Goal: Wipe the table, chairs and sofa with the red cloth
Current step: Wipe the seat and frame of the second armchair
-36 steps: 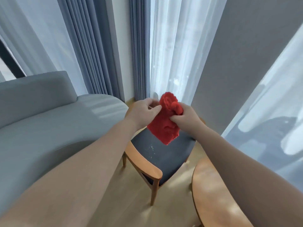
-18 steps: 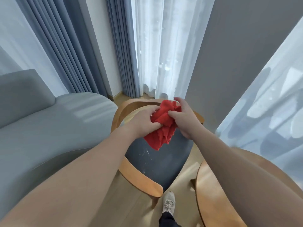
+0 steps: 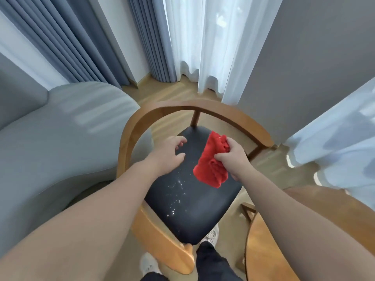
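Right hand [image 3: 233,159] grips the bunched, nubby red cloth [image 3: 212,161] by 1 edge, thumb and curled fingers pinching it, rest of it hanging crumpled just above the chair [image 3: 142,122] seat [image 3: 194,211]; left hand [image 3: 166,155] holds nothing, fingers loose and half-curled over the seat's near-left part. Chair has a curved, glossy wooden backrest and a dark, smooth, rounded seat pad dotted with white specks [image 3: 176,191]. Soft grey fabric sofa [image 3: 60,138] with a rounded end sits just left of the chair, a round wooden table [image 3: 263,250] edge at lower right, pleated blue curtains [image 3: 77,47] and sheer white ones [image 3: 203,47] behind.
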`<state>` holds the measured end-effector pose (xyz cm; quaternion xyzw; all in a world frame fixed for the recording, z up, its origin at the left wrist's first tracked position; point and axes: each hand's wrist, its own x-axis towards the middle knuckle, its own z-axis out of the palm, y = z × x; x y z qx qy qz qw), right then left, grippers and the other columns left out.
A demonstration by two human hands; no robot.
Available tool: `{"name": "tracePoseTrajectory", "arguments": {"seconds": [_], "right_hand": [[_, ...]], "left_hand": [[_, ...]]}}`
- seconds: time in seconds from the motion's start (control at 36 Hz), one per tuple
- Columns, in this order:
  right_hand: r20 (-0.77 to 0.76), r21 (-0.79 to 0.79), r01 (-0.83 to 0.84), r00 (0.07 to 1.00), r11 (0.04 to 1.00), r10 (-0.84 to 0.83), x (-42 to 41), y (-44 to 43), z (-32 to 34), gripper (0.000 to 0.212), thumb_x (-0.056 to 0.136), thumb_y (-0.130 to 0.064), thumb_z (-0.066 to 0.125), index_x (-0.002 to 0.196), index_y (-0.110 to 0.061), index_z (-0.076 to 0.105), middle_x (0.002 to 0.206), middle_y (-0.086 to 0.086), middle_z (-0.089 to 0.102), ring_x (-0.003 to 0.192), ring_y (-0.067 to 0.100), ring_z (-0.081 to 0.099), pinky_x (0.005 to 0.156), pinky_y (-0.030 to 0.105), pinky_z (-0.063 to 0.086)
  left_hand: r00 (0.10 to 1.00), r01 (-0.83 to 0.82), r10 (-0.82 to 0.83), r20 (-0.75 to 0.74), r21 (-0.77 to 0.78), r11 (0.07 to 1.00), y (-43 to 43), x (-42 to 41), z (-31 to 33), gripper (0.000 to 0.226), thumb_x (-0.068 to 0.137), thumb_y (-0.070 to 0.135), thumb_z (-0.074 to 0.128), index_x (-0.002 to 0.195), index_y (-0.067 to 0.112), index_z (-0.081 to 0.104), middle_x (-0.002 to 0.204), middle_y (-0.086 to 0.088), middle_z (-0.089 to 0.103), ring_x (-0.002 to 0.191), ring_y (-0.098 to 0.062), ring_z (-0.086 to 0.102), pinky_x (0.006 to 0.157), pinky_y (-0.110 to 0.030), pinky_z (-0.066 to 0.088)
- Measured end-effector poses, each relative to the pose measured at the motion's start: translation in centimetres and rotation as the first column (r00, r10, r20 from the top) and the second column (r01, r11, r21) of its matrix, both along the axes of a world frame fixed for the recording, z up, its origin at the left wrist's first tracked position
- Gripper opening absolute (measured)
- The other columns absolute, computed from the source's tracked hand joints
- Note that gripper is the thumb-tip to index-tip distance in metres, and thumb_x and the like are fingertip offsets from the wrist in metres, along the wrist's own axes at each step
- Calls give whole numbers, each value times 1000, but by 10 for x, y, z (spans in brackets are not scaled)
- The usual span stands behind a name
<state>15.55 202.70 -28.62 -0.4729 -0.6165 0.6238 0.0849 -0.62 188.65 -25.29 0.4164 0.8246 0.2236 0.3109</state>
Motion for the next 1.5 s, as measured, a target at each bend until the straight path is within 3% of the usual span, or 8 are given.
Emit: {"name": "tracePoseTrajectory", "arguments": {"seconds": [0.19,0.42,0.58,0.69,0.89,1.08,1.19,1.5], "right_hand": [[284,128,-128,955,983,87,13,23,-89,65,73,6,58,131,-21,50,105,-5,59,97,17,57,77,21,38],[551,199,-176,834,964,39,27,51,-148,70,82,-2,51,145,-19,24,120,14,56,109,37,55,85,35,42],[688,324,-381,723,866,61,1,80,-181,35,82,0,54,114,-8,43,109,18,56,99,41,58,80,40,45],[700,219,-481,684,849,207,-10,68,-223,59,81,-5,60,134,-15,36,130,14,39,106,41,55,89,41,45],[847,173,-801,417,573,328,16,50,-284,74,88,-55,51,151,-37,17,160,11,-1,144,42,-1,114,58,8],[829,312,-848,463,429,312,8,48,-309,68,88,-55,52,149,-34,30,156,19,20,140,50,9,112,63,8],[769,352,-787,551,506,323,-10,43,-316,50,79,-27,74,127,-20,62,128,26,51,112,52,44,90,59,42],[781,460,-628,622,628,51,-14,76,-305,40,90,-20,52,131,-18,51,122,24,41,105,43,41,83,48,43]], "left_hand": [[989,99,-116,-93,-171,980,1,-16,-97,40,94,22,52,134,22,47,134,5,50,118,-16,51,99,-33,43],[953,204,-246,-178,-228,952,-13,-49,-141,37,95,23,48,132,20,49,134,4,50,120,-15,47,98,-32,41],[906,278,-321,-277,-182,943,5,-76,-159,35,94,21,48,128,15,52,129,2,53,117,-18,48,98,-32,41],[879,324,-362,-310,-169,931,11,-71,-187,36,91,19,54,126,12,55,125,-1,55,114,-22,51,97,-33,40],[869,366,-394,-300,-147,919,-23,-42,-239,39,76,12,73,113,5,65,110,-9,63,100,-29,61,90,-41,48],[811,484,-493,-315,-113,868,-52,-39,-246,30,82,20,53,106,9,66,106,-5,63,95,-22,59,88,-34,48],[810,497,-508,-293,-115,860,-63,-34,-240,35,84,25,42,104,9,66,102,-4,63,92,-23,59,85,-34,48],[814,415,-447,-370,-168,894,-106,-45,-213,29,87,29,43,95,12,65,86,0,63,75,-22,58,66,-34,48]]}}
